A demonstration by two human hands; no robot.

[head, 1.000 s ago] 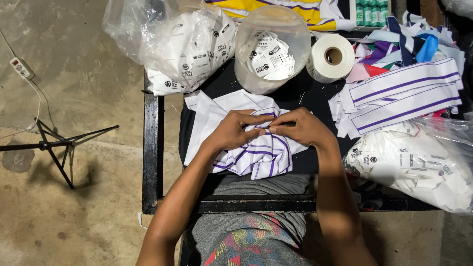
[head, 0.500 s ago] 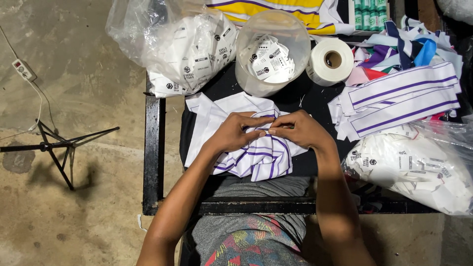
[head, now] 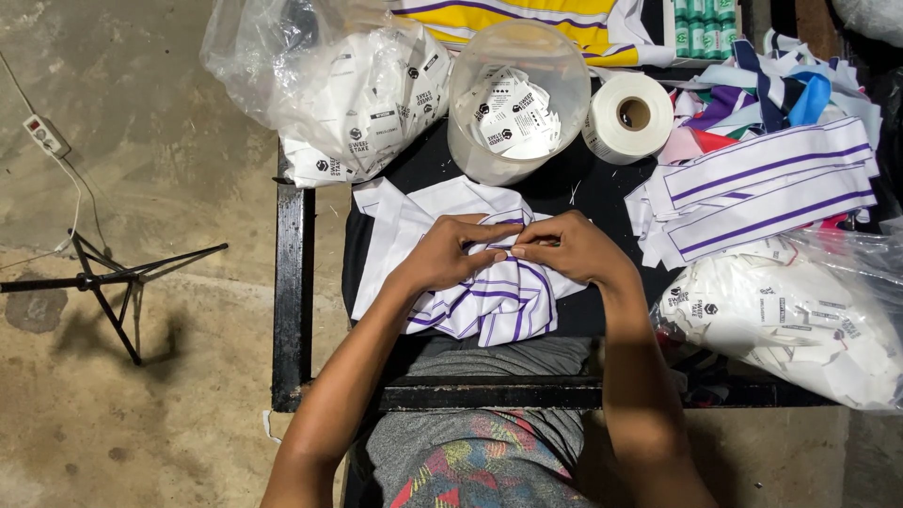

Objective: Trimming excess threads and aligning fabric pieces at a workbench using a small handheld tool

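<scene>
Floor left: tripod stand (head: pixel 113 282), power strip (head: pixel 45 134).
Table: black table (head: pixel 290 282), clear bag of tags (head: pixel 362 89) at back left.
Garment: white purple-striped cloth (head: pixel 475 301), bunched at table centre front.
Left hand (head: pixel 447 256): fingers curled, pinching the cloth.
Right hand (head: pixel 564 247): pinching same cloth, fingertips meeting the left's.
Behind: plastic tub (head: pixel 515 94), tape roll (head: pixel 628 117).
Right: striped strips (head: pixel 762 188), second tag bag (head: pixel 800 325).

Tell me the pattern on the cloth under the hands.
The cloth is white with purple stripes, seen in the head view.
</scene>
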